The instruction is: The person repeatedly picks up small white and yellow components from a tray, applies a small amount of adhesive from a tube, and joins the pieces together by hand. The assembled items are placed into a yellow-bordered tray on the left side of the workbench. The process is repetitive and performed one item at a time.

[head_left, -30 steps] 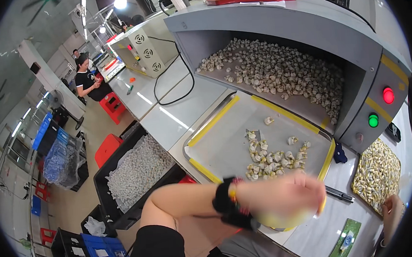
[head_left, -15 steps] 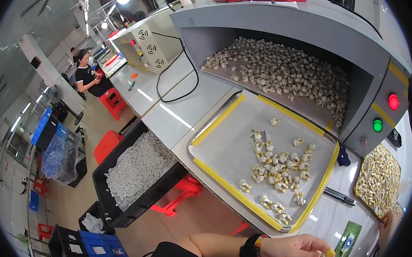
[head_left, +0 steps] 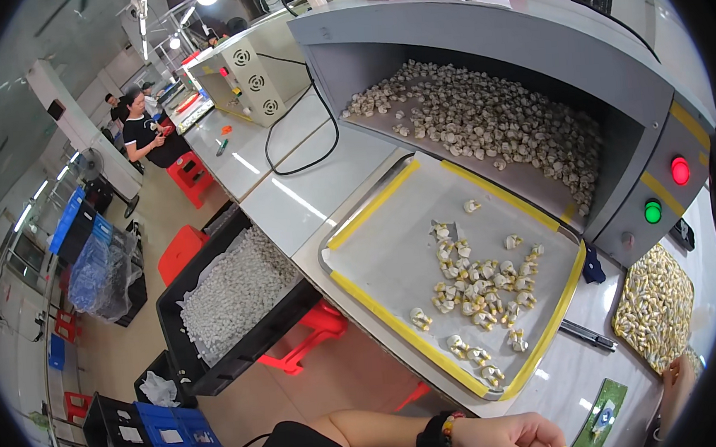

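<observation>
My left hand reaches in from the lower edge with fingers pinched together. A bit of yellow shows at its fingertips, and what they pinch is cut off by the picture's edge. At the lower right, my right hand is beside a pile of small yellow-and-white pieces; its fingers are only partly visible. Beyond my left hand lies a shallow tray lined with pale sheet and edged with yellow tape. Several white, yellow-ended clumps are scattered on it. A small green board lies between my hands.
Behind the tray stands a grey open-fronted machine holding many whitish clumps, with red and green buttons. A black tool lies right of the tray. At left are a black crate of white pieces, red stools and a seated person.
The view has shifted slightly, so the scene sits a little further left. My left hand is lower and further left, its fingertips now nearer the lower edge. The right hand stays by the pile.
</observation>
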A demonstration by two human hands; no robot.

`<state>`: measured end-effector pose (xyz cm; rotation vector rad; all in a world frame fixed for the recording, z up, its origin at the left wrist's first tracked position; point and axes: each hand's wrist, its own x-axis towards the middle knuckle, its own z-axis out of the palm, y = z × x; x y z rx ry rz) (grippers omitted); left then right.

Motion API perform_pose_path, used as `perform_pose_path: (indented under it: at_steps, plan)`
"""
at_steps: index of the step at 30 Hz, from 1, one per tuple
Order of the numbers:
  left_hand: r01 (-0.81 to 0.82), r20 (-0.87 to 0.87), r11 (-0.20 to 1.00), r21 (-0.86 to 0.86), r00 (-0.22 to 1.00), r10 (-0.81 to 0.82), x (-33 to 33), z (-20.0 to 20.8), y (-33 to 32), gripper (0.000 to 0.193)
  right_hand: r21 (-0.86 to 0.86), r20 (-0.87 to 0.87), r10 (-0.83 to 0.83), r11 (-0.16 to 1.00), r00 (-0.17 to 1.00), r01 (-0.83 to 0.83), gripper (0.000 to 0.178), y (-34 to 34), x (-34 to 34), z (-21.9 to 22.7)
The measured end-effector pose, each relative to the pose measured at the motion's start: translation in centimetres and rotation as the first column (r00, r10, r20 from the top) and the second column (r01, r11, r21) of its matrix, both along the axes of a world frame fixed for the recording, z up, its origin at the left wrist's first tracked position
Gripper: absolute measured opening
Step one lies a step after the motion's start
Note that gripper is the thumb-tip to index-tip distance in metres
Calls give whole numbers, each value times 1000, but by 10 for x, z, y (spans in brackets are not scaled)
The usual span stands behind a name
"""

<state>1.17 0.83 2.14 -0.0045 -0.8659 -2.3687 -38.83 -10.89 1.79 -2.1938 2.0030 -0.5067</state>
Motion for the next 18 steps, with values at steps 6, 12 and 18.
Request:
perform_pose_path:
  at_steps: [6,12,18]
  plan:
    - [-22,-111,1000,18,993,24,-8,-3,4,36,-93,151,95,992,984,-81,27,-7,-29,-27]
    - [134,-72,990,40,989,-131,-7,-9,8,29,-101,21,123,988,992,-120,26,-8,-24,-21]
    - [149,-33,988,45,989,-148,2,-4,-1,23,-101,188,-53,992,981,73,15,6,35,18]
